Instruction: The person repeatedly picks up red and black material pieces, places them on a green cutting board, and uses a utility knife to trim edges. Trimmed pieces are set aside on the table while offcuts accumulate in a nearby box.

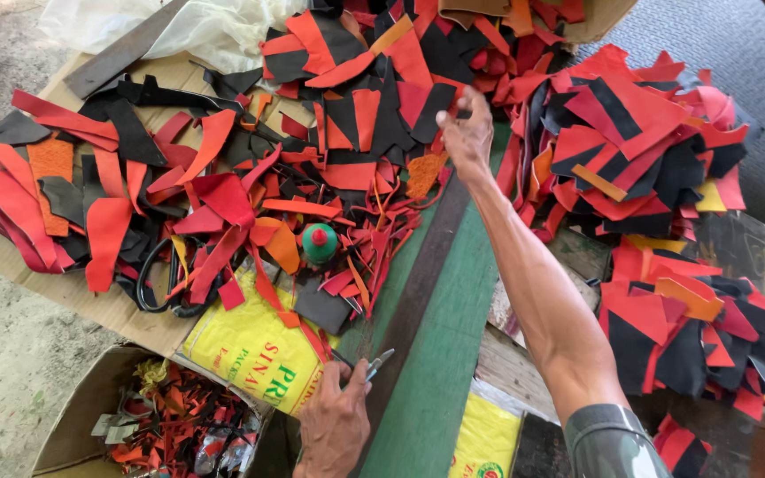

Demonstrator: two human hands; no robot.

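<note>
The right hand [464, 134] is stretched far out over the green mat [440, 372], its fingers [453, 124] pinched together on a black scrap [440, 99] at the edge of the big heap of red, black and orange scraps [312, 150]. The forearm runs back along the mat to a camouflage sleeve [608, 443] at the bottom of the view.

The left hand [334, 425] sits low and close to the body, fingers [347, 389] curled shut around a small metal tool [375, 363] whose tip pokes out above the knuckles; what kind of tool it is I cannot make out. It rests at the near end of a long dark ruler [418, 283] that lies slantwise along the mat's left edge.

Just left of that hand lies a yellow bag [250, 350], partly under the scraps. A green bottle with a red cap [319, 241] stands among the scraps near the ruler. Black scissors [157, 279] lie half buried further left, on cardboard [90, 305]. A cardboard box [90, 416] of small scraps sits at bottom left. More scraps are stacked in sorted piles [648, 150] to the right of the arm, well apart from the left hand.
</note>
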